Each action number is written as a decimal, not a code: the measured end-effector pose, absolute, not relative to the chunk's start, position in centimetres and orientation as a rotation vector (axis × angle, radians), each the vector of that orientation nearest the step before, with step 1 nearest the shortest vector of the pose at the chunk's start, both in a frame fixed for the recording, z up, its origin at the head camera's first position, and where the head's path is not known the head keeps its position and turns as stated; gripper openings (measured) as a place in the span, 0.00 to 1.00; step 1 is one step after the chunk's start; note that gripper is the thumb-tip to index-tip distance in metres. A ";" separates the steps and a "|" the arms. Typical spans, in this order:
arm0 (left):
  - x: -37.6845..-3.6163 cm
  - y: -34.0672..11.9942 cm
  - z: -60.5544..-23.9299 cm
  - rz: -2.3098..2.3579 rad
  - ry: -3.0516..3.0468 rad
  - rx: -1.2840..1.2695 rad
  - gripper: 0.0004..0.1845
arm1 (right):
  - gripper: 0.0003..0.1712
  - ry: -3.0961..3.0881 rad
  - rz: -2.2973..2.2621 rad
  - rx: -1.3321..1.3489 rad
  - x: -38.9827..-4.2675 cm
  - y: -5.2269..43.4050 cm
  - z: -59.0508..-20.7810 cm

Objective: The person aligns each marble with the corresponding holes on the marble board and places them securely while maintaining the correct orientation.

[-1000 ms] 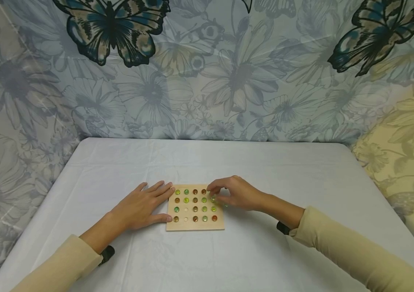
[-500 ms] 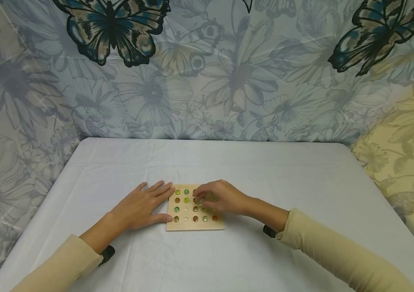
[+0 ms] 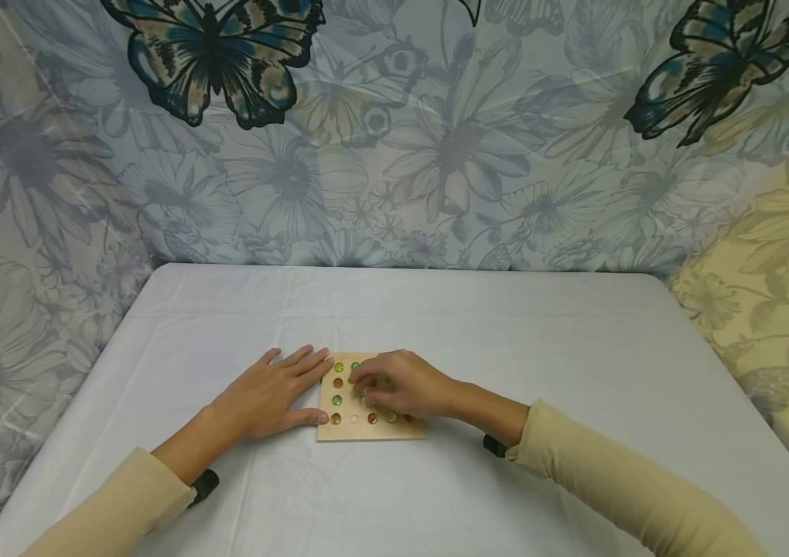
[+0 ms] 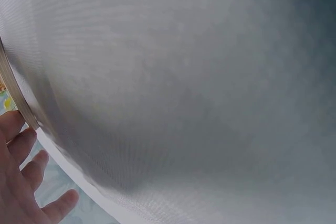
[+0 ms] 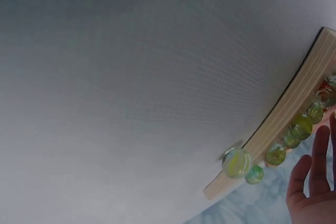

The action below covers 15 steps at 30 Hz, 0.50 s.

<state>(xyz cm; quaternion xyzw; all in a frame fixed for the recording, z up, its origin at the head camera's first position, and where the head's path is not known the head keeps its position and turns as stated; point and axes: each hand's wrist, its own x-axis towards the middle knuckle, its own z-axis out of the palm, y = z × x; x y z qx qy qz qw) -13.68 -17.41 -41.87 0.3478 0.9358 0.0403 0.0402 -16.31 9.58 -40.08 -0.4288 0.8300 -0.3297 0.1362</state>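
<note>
A square wooden board (image 3: 346,435) with rows of round hollows lies on the white table. Glass marbles, green and amber, fill most of the hollows; a green marble (image 3: 337,400) shows in the left column, and a hollow (image 3: 355,418) near the front holds none. My left hand (image 3: 262,398) rests flat with spread fingers, fingertips and thumb at the board's left edge. Over the board's middle, my right hand (image 3: 404,384) pinches a small pale marble (image 3: 363,395) between thumb and fingers, hiding much of the right side.
In the right wrist view a clear marble with a yellow swirl (image 5: 237,162) lies on the table against the board's edge. White cloth covers the table (image 3: 541,325), and a butterfly-print curtain (image 3: 436,155) hangs behind it.
My right hand has moved left across the board, from its right edge to the second column, carrying the marble. The left hand and the board have stayed put.
</note>
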 end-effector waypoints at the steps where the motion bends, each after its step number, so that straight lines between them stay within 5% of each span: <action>1: -13.7 -17.4 -41.9 0.127 2.867 1.065 0.46 | 0.16 2.402 -0.948 -1.243 -16.3 9.5 -40.1; 15: -13.7 -17.5 -41.8 0.136 2.866 1.075 0.46 | 0.18 2.392 -0.849 -1.233 -16.3 8.3 -40.0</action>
